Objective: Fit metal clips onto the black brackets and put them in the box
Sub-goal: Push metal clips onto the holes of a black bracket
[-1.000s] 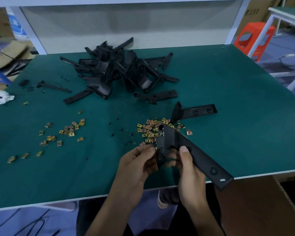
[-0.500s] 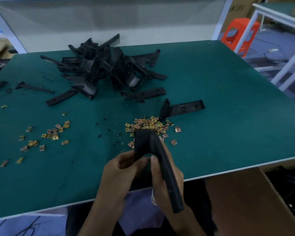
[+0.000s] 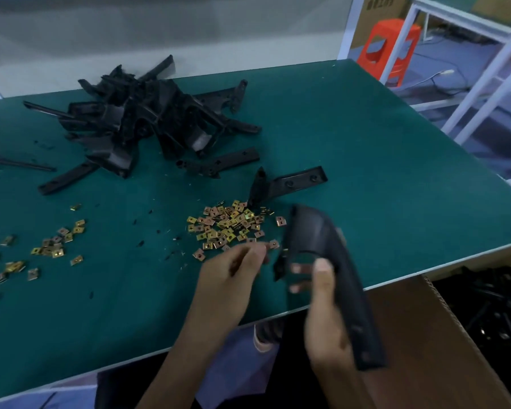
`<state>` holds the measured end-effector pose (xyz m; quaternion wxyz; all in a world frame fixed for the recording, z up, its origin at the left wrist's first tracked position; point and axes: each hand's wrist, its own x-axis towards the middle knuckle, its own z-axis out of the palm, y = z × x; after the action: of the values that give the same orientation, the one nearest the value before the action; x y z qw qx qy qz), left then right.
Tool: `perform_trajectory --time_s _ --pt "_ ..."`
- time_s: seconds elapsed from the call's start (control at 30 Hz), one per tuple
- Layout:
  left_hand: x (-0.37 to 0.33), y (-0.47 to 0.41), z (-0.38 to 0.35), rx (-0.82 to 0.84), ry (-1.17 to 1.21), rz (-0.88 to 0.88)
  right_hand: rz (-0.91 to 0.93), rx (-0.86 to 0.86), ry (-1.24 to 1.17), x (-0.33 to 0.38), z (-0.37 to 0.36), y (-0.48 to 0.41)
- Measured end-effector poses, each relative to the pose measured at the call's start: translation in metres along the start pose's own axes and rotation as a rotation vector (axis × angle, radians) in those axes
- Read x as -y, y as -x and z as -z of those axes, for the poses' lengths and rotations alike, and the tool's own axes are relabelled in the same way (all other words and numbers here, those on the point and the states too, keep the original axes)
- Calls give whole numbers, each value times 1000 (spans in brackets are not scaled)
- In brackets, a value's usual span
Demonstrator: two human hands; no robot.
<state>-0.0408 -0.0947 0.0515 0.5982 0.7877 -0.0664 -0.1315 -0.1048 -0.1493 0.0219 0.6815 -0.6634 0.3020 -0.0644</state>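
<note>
Black bracket (image 3: pixel 316 231) is held in the right hand (image 3: pixel 325 320) above the near edge of the green table (image 3: pixel 366 137), just right of the main heap of metal clips (image 3: pixel 227 225). The right hand grasps it around mid-length: the thumb lies across the near face, and fingertips show through an opening on its left side. The forearm rises from the bottom of the frame.

Its long axis runs from upper left to lower right. The curved end points away from the person over the table, and the straight end points down toward the cardboard box (image 3: pixel 410 320) beside the table.

The left hand (image 3: pixel 227 284) reaches forward, back of the hand up, with curled fingers at the near fringe of the clip heap. Motion blur makes it impossible to tell whether they pinch a clip.

The held bracket is blurred too, so no fitted clip can be confirmed on it. The box is cut off by the frame edge; dark parts (image 3: pixel 499 314) inside are indistinct.

Other brackets sit in a pile (image 3: pixel 148 122) at the far left, with a single bracket (image 3: pixel 289 184) beyond the clips. A second scatter of clips (image 3: pixel 50 246) lies to the left.
</note>
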Motion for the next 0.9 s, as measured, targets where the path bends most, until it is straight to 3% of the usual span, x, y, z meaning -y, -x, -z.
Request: perform_trajectory --time_s 0.03,0.1,0.23,0.53,0.9 --pt "1 -5 -4 -18 -164 -85 -50 -70 -26 20 55 -10" --pt "4 -18 -13 -38 -456 -222 41 -322 -159 20 88 -21" --pt "12 -42 -28 -20 -790 -313 33 -348 -124 8 101 -27" --pt "17 -47 -23 -6 -795 -363 33 -335 -118 7 92 -24" --pt "13 -61 -20 32 -1009 -422 -1 -346 -185 3 87 -30"
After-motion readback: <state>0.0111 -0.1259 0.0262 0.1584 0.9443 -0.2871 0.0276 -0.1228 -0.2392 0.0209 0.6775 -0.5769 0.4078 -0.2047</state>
